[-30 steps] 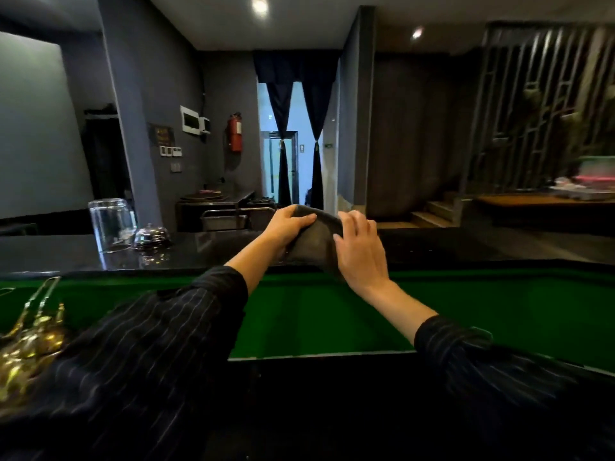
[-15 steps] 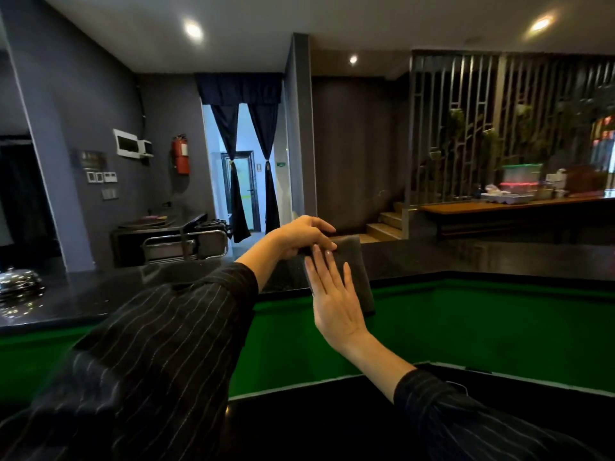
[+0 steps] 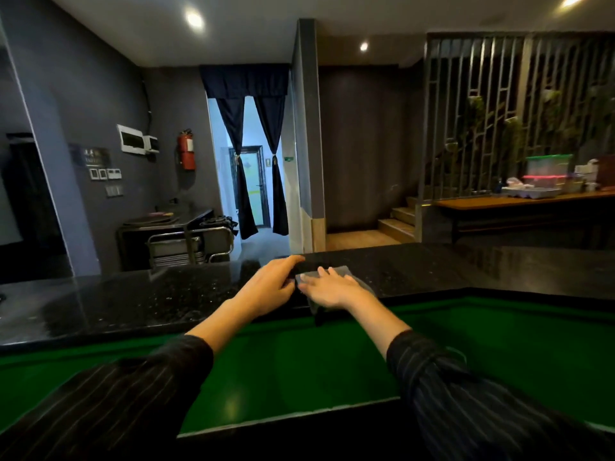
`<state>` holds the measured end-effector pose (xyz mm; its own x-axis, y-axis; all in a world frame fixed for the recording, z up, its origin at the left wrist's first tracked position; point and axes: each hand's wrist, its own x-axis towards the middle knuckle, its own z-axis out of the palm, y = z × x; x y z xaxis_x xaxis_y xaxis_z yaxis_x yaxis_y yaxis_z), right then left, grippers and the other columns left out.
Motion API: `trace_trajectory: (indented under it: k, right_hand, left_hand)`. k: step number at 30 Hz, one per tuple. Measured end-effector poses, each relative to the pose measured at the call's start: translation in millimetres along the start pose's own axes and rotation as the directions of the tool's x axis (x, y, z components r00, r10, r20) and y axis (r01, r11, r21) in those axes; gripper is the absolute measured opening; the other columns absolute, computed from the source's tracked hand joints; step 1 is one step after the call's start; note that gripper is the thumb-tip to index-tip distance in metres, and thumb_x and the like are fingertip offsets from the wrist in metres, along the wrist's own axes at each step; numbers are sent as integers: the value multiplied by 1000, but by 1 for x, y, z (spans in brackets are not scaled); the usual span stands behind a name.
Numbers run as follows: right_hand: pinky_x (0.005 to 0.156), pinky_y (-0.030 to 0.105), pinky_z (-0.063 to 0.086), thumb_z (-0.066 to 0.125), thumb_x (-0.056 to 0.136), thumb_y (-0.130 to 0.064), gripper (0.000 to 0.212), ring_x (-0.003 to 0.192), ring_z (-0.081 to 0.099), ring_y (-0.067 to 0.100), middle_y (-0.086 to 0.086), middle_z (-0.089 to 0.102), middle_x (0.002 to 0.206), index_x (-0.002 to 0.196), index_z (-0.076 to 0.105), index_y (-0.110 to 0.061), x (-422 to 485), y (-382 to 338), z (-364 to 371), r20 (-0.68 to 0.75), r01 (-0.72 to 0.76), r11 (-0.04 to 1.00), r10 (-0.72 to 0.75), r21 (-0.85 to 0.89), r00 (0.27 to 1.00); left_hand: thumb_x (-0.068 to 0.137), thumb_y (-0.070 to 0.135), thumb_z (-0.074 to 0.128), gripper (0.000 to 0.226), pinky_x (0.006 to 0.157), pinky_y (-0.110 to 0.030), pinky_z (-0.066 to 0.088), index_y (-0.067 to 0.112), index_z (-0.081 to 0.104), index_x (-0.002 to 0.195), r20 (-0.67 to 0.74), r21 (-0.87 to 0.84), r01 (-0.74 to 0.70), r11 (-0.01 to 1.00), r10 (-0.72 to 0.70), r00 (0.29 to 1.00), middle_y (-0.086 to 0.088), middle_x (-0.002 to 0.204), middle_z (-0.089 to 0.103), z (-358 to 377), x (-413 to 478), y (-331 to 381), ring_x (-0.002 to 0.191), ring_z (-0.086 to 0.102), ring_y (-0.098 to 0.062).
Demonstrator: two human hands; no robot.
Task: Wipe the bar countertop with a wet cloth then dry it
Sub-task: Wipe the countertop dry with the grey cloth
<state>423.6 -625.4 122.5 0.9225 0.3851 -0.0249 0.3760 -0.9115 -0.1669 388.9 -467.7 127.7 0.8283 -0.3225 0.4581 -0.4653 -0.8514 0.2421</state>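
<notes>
Head view: cloth, earlier held up, now lies under flat right hand on countertop.

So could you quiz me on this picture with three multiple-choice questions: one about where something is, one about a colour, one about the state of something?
1. Where does the cloth lie?
A. On the black countertop, near its front edge
B. On the wooden steps
C. Hanging from the curtain

2. What colour is the panel just below the countertop?
A. Red
B. Green
C. White

3. How is the right hand placed on the cloth?
A. Closed in a fist around it
B. Held high above it
C. Flat on top, fingers spread

Answers:
1. A: the grey cloth rests on the speckled black top, and a corner seems to hang over the edge.
2. B: the surface under the countertop is bright green.
3. C: the open palm presses down on the cloth, while the left hand sits beside it at its left edge.
</notes>
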Motion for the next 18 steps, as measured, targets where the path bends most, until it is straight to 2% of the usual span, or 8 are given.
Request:
trace_trajectory:
  k: [2, 5, 7, 10, 12, 14, 16, 18]
  right_hand:
    - [117, 56, 3, 19, 99, -57, 57, 151, -3, 31, 8, -2, 164, 153, 13, -39, 17, 6, -6, 57, -23, 1000, 22, 4, 998]
    - [116, 60, 0, 23, 97, -60, 61, 150, -4, 33, 7, -2, 164, 153, 11, -39, 44, 4, -5, 42, -98, 995, 99, -20, 994]
    - [116, 61, 0, 24, 97, -59, 61, 150, -3, 33, 8, 1, 164, 153, 12, -38, 63, -6, -4, 14, -145, 989, 146, -36, 989]
    - [116, 63, 3, 24, 99, -55, 58, 150, 0, 34, 8, 3, 164, 153, 13, -38, 77, -23, -4, 12, -101, 994, 102, -49, 995]
    - [115, 64, 4, 23, 101, -50, 55, 150, 1, 33, 7, 3, 164, 153, 12, -39, 72, -28, -2, 52, 43, 997, -40, -59, 998]
    - [116, 62, 4, 21, 103, -45, 52, 151, 0, 30, 5, 2, 164, 153, 10, -40, 64, -19, -2, 96, 177, 982, -169, -73, 981]
    - [117, 58, 2, 22, 104, -41, 50, 151, -2, 26, 3, 0, 164, 152, 9, -41, 62, 3, -6, 123, 204, 976, -194, -71, 973]
    - [117, 56, -1, 23, 104, -41, 51, 151, -5, 25, 1, -1, 164, 152, 8, -41, 72, 30, -10, 133, 140, 989, -133, -43, 982]
  left_hand:
    - [90, 48, 38, 55, 111, -55, 27, 27, 35, 140, 48, 241, -23, 970, 12, 999, -1, 148, 38, -2, -13, -27, 138, 29, -22]
    - [81, 75, 15, 78, 114, -58, 7, 33, 29, 144, 97, 316, 8, 949, -41, 994, 6, 156, 21, -3, -26, -45, 145, 10, -17]
    - [82, 73, 15, 76, 115, -56, 11, 30, 35, 141, 72, 310, -28, 950, 5, 997, 5, 150, 34, -5, -30, -43, 141, 18, -15]
    - [84, 71, 30, 67, 106, -43, 32, 26, 46, 133, 54, 286, -75, 955, 63, 997, 3, 130, 54, -12, -32, -37, 124, 39, -13]
    - [83, 72, 35, 68, 100, -35, 37, 28, 45, 134, 85, 247, -117, 962, 99, 991, 2, 126, 56, -16, -34, -37, 116, 43, -12]
    - [80, 75, 38, 72, 101, -33, 36, 30, 42, 137, 160, 236, -166, 957, 130, 979, 3, 131, 54, -21, -36, -39, 118, 42, -11]
    - [77, 79, 38, 79, 108, -36, 33, 31, 40, 139, 221, 276, -206, 939, 147, 964, 6, 136, 49, -24, -39, -47, 126, 38, -10]
    - [76, 82, 37, 81, 111, -37, 30, 32, 39, 139, 229, 284, -210, 936, 146, 962, 8, 136, 48, -25, -41, -54, 129, 34, -8]
